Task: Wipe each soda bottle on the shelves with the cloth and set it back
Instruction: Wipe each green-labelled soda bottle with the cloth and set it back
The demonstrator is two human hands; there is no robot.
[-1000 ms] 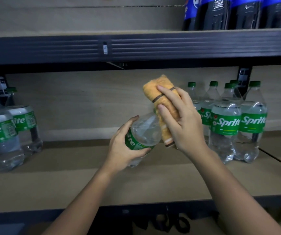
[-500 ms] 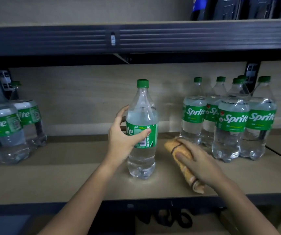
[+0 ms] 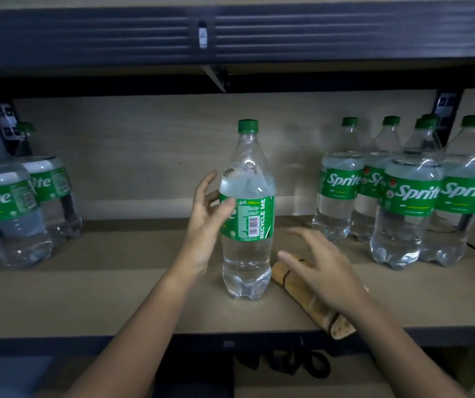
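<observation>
With the bottle [image 3: 247,214] upright mid-shelf, my left hand [image 3: 205,222] loosens beside it, right hand [image 3: 321,268] open above the cloth [image 3: 311,304], freeing both for another

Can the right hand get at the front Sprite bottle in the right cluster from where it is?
Probably yes. The right hand is open above the cloth, holding nothing, and bare shelf lies between it and the front Sprite bottle.
</observation>
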